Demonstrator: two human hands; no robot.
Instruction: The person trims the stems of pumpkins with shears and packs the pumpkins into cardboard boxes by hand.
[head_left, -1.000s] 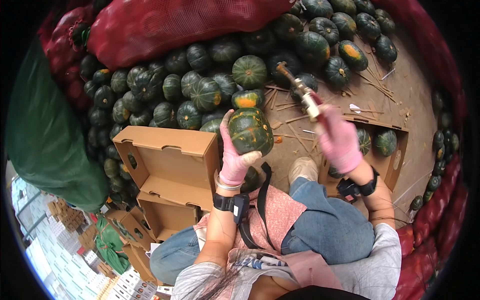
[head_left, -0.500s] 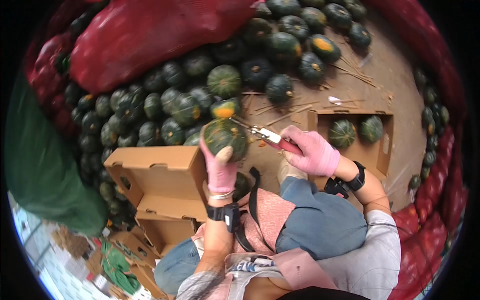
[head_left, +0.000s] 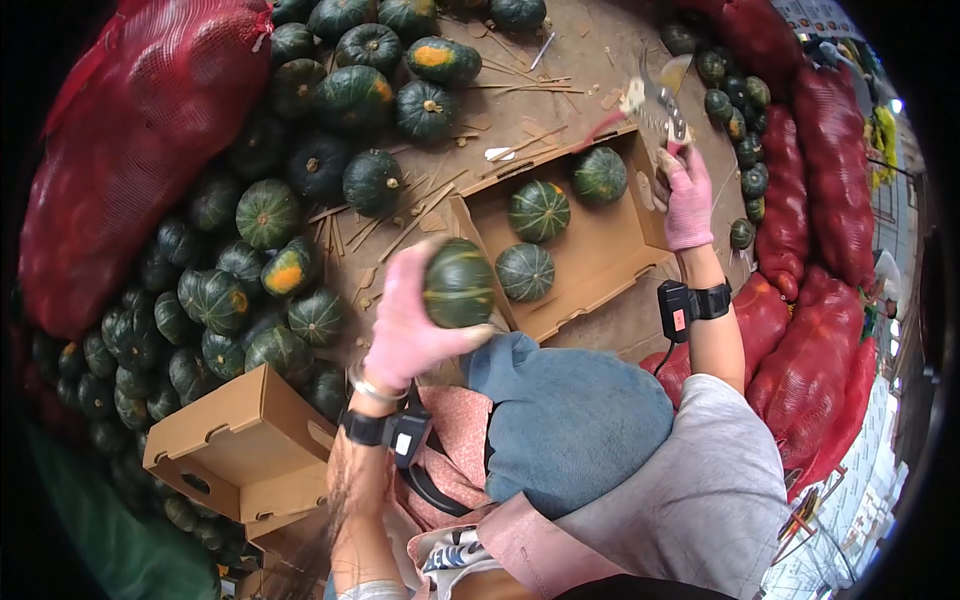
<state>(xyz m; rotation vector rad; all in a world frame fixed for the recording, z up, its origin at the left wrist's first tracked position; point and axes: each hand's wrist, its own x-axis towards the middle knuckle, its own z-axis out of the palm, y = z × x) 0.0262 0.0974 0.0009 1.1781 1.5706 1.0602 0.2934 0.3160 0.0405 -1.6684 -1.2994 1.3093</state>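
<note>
At my far left a red sack (head_left: 150,160) lies against a heap of green squashes (head_left: 215,300), some with orange patches. Below it, a green cloth (head_left: 100,530) fills the corner, and the left box (head_left: 205,430) sits beside the heap with its inside facing up.

My left hand (head_left: 410,320), in a pink glove, is closed around a squash (head_left: 460,283). The fingers curve along its left side and the thumb runs underneath, so the squash sits just right of my palm, slightly blurred. It overlaps the near left corner of the right box (head_left: 600,245) in my view; I cannot tell whether it touches the cardboard.

Inside that box lie three more squashes, two close together near the left end and one further back. Beyond it, thin sticks (head_left: 520,87) are scattered on the floor (head_left: 590,45).

My right hand (head_left: 688,200), also gloved in pink, is raised over the box's right end, well apart from the held squash. It grips the shears (head_left: 662,112), their blades pointing away from me.

At my far right, more red sacks (head_left: 837,170) lie beside a row of small squashes (head_left: 750,145).
</note>
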